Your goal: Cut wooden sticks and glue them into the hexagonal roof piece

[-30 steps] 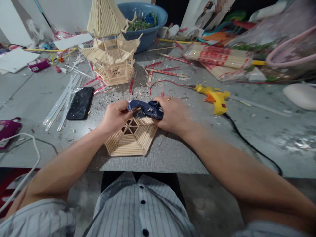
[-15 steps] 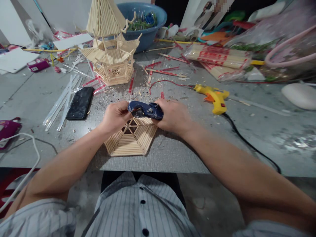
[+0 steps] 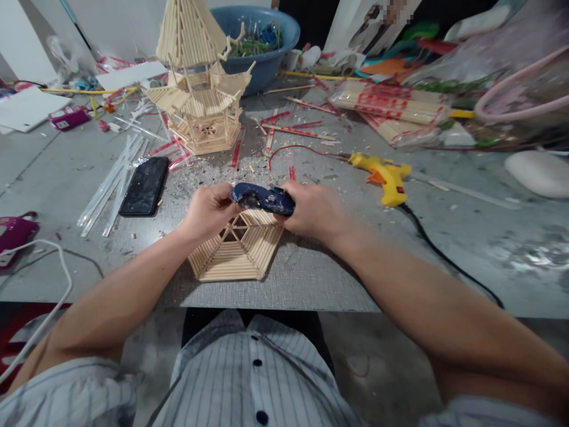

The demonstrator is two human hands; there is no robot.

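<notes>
A dark blue hand cutter [image 3: 263,199] with a curved, hooked jaw is gripped by its handle end in my right hand [image 3: 313,207]. My left hand [image 3: 208,209] is closed in a pinch at the jaw end; whatever lies between its fingers is hidden. Just below the tool, a six-sided panel [image 3: 230,260] of pale wooden sticks lies on the table, with an open spoked centre. Both hands cover parts of its far edge. Farther off stands a pagoda model [image 3: 207,104] built of the same sticks.
To the right lies a yellow glue gun [image 3: 391,181] with a black cord. A black phone [image 3: 144,187] and clear glue sticks [image 3: 113,184] are at the left. Bundled wooden sticks [image 3: 393,104], a blue basin [image 3: 267,59] and a white stone-like object [image 3: 540,172] sit farther back.
The blue cutter and my right hand have shifted very slightly. My left hand and the stick panel look nearly the same.
</notes>
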